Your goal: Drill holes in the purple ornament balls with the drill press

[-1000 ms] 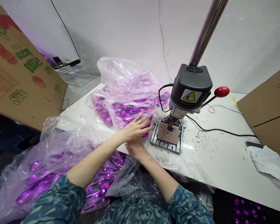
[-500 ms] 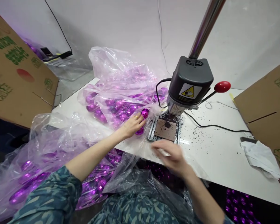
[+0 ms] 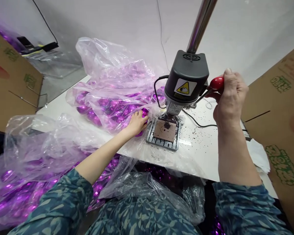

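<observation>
My left hand lies at the mouth of a clear plastic bag full of shiny purple balls. Its fingers are curled over a purple ball, partly hidden by the hand. My right hand is wrapped round the red knob on the lever of a small drill press. Under the drill head, a brown board with a small dark hole and a heap of dark shavings rests on the metal base plate. The drill's tip is hard to make out.
Dark shavings are scattered over the white table. A second bag of purple balls hangs at the front left. Cardboard boxes stand on both sides. A white cloth lies on the right, and a black cable runs behind the base.
My right hand has gone from in front of the base plate up and right onto the red knob. My left hand stays by the purple balls. The whole view has shifted slightly.
</observation>
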Motion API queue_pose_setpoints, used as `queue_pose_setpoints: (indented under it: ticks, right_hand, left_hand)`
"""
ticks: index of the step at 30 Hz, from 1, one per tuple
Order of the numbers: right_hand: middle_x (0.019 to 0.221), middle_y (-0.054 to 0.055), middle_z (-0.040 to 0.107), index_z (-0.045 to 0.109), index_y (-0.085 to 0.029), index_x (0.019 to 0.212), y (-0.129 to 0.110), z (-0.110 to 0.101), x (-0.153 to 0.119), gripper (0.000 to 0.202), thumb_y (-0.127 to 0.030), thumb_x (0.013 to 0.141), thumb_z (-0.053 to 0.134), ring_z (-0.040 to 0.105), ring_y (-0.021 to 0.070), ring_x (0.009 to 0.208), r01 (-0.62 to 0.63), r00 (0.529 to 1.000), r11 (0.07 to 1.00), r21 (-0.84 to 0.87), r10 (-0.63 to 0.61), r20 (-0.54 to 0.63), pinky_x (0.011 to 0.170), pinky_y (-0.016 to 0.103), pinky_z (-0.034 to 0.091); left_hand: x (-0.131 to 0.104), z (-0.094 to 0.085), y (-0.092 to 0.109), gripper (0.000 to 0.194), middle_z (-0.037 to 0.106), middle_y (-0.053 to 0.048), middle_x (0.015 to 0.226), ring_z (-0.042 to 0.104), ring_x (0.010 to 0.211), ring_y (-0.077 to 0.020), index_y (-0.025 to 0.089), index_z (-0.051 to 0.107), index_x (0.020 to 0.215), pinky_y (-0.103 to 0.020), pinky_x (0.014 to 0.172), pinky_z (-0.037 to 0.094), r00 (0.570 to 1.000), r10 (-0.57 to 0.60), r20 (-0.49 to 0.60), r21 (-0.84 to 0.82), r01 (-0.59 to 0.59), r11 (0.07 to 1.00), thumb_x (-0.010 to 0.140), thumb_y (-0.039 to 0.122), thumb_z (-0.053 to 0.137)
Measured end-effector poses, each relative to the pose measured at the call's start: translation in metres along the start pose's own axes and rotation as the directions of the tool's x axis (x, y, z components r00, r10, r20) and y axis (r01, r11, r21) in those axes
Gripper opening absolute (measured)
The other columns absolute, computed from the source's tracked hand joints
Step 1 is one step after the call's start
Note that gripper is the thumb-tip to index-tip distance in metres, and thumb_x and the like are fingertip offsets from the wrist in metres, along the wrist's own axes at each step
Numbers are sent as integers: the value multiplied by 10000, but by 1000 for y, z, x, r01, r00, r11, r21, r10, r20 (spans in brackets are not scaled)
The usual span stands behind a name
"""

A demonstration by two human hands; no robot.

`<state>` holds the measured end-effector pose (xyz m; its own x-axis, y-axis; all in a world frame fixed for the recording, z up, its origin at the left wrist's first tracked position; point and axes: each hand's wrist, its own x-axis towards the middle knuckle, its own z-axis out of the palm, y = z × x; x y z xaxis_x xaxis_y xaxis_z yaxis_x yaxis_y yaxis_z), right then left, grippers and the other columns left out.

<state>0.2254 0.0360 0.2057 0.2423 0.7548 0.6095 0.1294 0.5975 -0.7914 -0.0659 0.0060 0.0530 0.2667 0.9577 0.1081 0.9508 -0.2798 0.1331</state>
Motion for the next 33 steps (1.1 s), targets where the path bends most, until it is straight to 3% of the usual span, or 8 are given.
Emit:
queue_pose_setpoints:
  ticks: [3, 5, 7, 9, 12, 20, 26, 33]
  right_hand:
    - [705, -69, 582, 557, -203, 809, -13, 10, 6, 300, -421, 980, 673, 570, 25, 581, -44, 999, 997, 64, 42, 21, 542, 183, 485]
    - [652, -55, 593, 560, -212, 765, -23, 20, 11, 315, -400, 999, 655, 562, 44, 540, -63, 996, 996, 70, 59, 67, 520, 207, 481]
    - [575, -65, 551, 521, -226, 685, -31, 29, 14, 372, -359, 1000, 667, 493, 47, 458, -82, 993, 994, 71, 75, 93, 476, 226, 438]
    - [506, -76, 494, 473, -234, 620, -35, 37, 14, 448, -356, 1013, 652, 400, 40, 390, -73, 994, 995, 68, 67, 86, 418, 233, 336]
    - [445, -73, 432, 448, -231, 555, -37, 43, 10, 528, -362, 1044, 599, 326, 43, 345, -88, 995, 994, 67, 85, 43, 385, 262, 205]
    - [379, -76, 279, 380, -225, 454, -40, 50, 5, 648, -519, 982, 613, 257, 48, 314, -181, 982, 976, 123, 186, -30, 370, 289, 91]
    - [380, -78, 279, 366, -233, 448, -36, 49, 6, 602, -757, 648, 587, 272, 46, 323, -121, 993, 989, 90, 122, -8, 344, 285, 152]
    - [373, -63, 274, 337, -251, 415, -35, 54, 4, 565, -752, 589, 530, 306, 64, 301, -30, 999, 996, 86, 32, -30, 306, 304, 181]
  left_hand:
    - [-19, -1, 7, 373, 646, -182, 1317, 582, 1315, -396, 250, 743, 1354, -589, 1107, 499, 962, -1, -273, -257, -72, 964, 994, 334, 697]
    - [-31, 0, 17, 378, 677, -140, 1252, 646, 1201, -330, 270, 740, 1345, -499, 1015, 571, 941, -136, -311, -614, -90, 784, 1008, 432, 682]
    - [-37, 4, 31, 427, 716, -106, 1190, 705, 1017, -258, 272, 717, 1341, -401, 857, 620, 957, -265, -120, -938, -22, 345, 1015, 539, 650]
    - [-37, 10, 44, 483, 754, -94, 1126, 726, 895, -220, 240, 703, 1292, -361, 776, 631, 959, -240, 148, -981, 112, -157, 1000, 620, 646]
    - [-32, 21, 55, 489, 786, -93, 1062, 745, 868, -202, 192, 709, 1168, -353, 824, 646, 938, -118, 327, -828, 224, -514, 963, 636, 718]
    - [-29, 37, 51, 511, 787, -75, 1225, 780, 1069, -202, 221, 668, 1227, -276, 824, 616, 954, -63, 294, -854, 232, -466, 835, 433, 917]
    - [-23, 37, 48, 570, 750, -89, 1340, 785, 1079, -227, 260, 616, 1350, -386, 899, 662, 974, -37, 224, -884, 187, -428, 878, 462, 864]
    - [-8, 45, 44, 544, 783, -38, 1087, 771, 912, -178, 216, 597, 1145, -320, 810, 629, 953, -188, 238, -919, 158, -362, 743, 336, 944]
